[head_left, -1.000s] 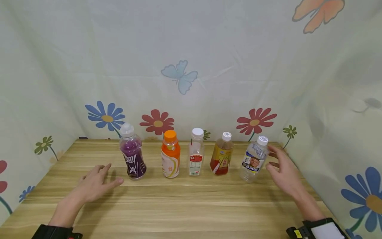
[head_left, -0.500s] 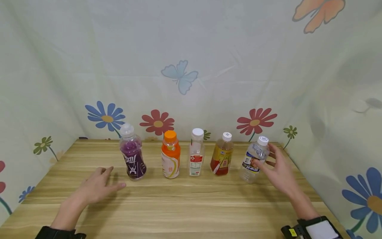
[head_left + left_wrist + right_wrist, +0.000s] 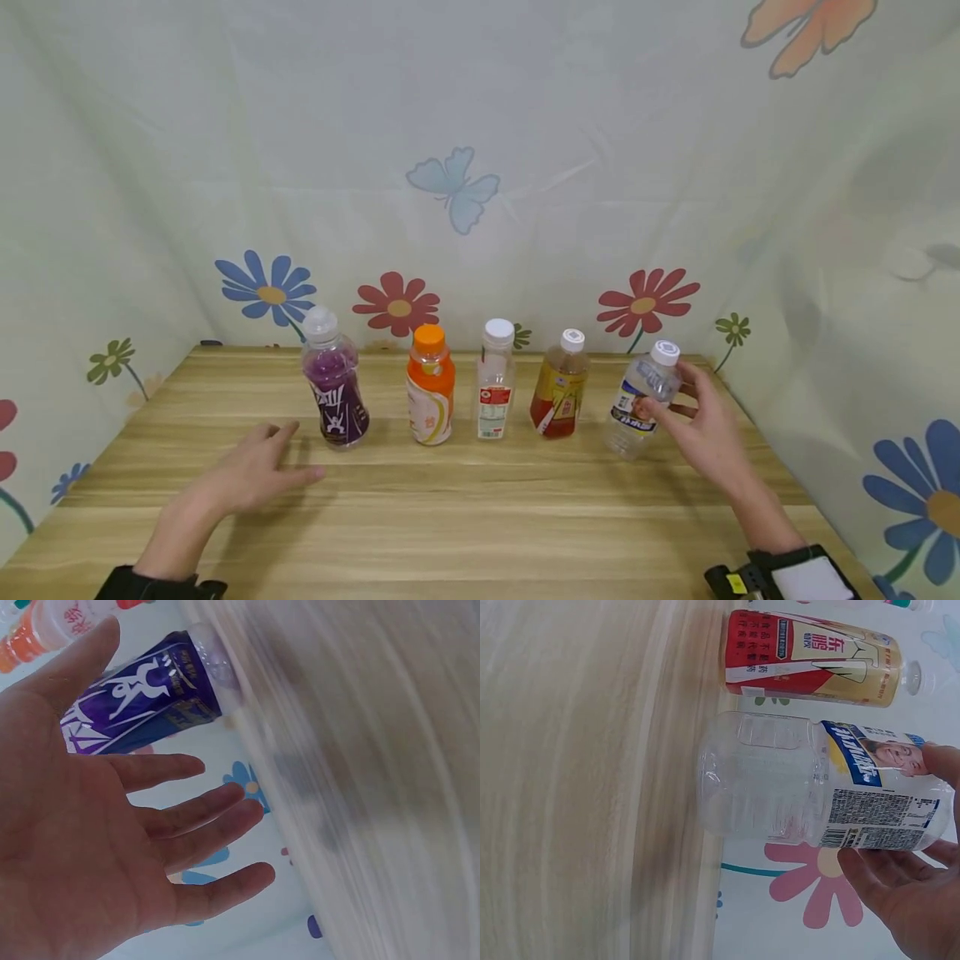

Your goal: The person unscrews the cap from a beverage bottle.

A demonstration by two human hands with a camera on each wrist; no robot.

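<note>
My right hand (image 3: 711,433) grips a clear plastic bottle (image 3: 761,776) with a white cap and a blue and white label, at the right end of a row. In the right wrist view the thumb lies on the label and the fingers reach round the other side. The bottle stands upright, its base close to the wooden tabletop. On the left, my left hand (image 3: 251,473) hovers low over the table with fingers spread, holding nothing. Beside its fingertips stands a bottle of purple drink (image 3: 339,404) with a dark label, which the thumb partly overlaps in the left wrist view.
Between the hands stand an orange-capped bottle (image 3: 431,392), a slim clear bottle (image 3: 494,408) with a white cap, and a red and yellow labelled bottle (image 3: 558,392). A flower-printed cloth (image 3: 562,125) closes off the back and sides of the wooden table (image 3: 465,533).
My right thumb has come in onto the clear bottle's label, so the hand now grips it. My left hand has shifted a little to the right, towards the purple bottle.
</note>
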